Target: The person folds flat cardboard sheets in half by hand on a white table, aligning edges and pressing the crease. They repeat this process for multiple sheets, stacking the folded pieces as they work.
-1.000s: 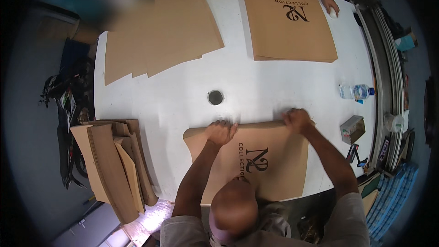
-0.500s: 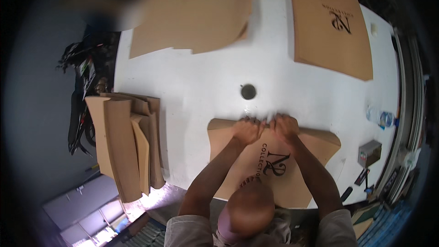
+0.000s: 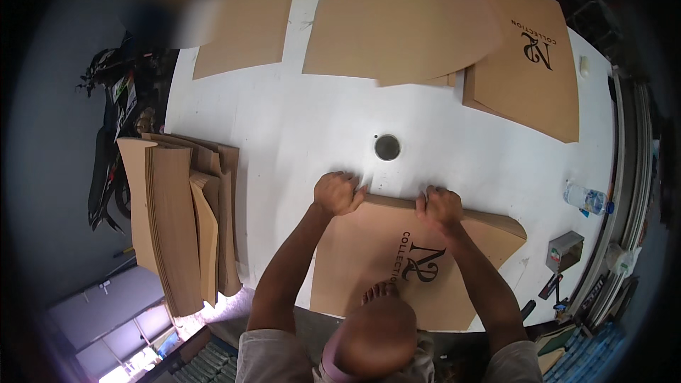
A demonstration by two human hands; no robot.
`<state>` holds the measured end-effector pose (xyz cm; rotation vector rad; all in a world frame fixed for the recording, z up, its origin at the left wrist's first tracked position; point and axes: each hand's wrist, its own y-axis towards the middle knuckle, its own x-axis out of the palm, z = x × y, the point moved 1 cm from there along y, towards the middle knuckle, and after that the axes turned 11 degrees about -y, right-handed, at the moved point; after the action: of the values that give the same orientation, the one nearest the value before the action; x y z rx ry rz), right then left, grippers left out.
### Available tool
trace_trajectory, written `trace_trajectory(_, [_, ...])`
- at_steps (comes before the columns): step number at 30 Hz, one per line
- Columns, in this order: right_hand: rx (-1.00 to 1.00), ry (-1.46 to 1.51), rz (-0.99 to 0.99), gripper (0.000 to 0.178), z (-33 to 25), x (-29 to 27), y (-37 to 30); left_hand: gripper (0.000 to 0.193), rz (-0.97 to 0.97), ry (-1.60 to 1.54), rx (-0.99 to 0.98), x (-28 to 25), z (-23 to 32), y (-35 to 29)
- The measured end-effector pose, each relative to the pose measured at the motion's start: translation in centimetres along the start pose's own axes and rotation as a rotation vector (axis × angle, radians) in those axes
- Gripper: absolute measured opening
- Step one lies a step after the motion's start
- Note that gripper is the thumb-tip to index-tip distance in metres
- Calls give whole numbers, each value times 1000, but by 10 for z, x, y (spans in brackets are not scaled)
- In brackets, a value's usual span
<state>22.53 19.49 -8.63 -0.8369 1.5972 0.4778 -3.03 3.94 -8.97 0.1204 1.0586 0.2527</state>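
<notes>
A stack of brown cardboard sheets (image 3: pixel 358 255) with dark printing lies on the white table (image 3: pixel 284 120) in front of me. My left hand (image 3: pixel 339 193) is closed over the far left corner of the stack, fingers curled. My right hand (image 3: pixel 440 207) grips the same far edge further right, fingers bent over it. Layered sheet edges show between the hands and at the right corner. Below the print, bare toes (image 3: pixel 379 291) and a bent knee (image 3: pixel 376 333) overlap the stack; my fingertips are partly hidden.
Folded cardboard pieces (image 3: pixel 170 227) stand at the left. Across the table lie cardboard sheets (image 3: pixel 383 21) and a printed stack (image 3: pixel 518 78). A round hole (image 3: pixel 387 147) pierces the table. A plastic bottle (image 3: pixel 587 198) and a grey metal box (image 3: pixel 565 250) sit at the right.
My left hand has slid left to the stack's corner, away from the right hand, which stays on the edge. Across the table, a large sheet has shifted right, partly over the printed stack.
</notes>
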Motion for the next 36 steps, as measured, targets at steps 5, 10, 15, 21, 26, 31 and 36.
trace_trajectory(5, [-3, -6, 0, 30, -3, 12, -6, 29, -132, -123, -35, 4, -17, -11])
trace_trajectory(10, [8, 22, 5, 29, 1, 10, 0, 31, -440, 21, -172, 8, 7, 3])
trace_trajectory(15, [-9, 64, 8, 30, -13, 4, 0, 40, -258, -82, -340, 22, 44, 10])
trace_trajectory(21, [-22, 25, -36, 30, -8, 8, -1, 40, -283, -94, -342, 27, 47, 13])
trace_trajectory(26, [-65, 50, 286, 24, -3, 21, -9, 46, -303, -12, -438, 49, 87, 27])
trace_trajectory(31, [-112, -84, 395, 15, -6, 37, -13, 44, -199, -77, -398, 63, 96, 29])
trace_trajectory(36, [-64, 42, -43, 37, 2, 11, -17, 40, -214, -16, -419, 64, 88, 34])
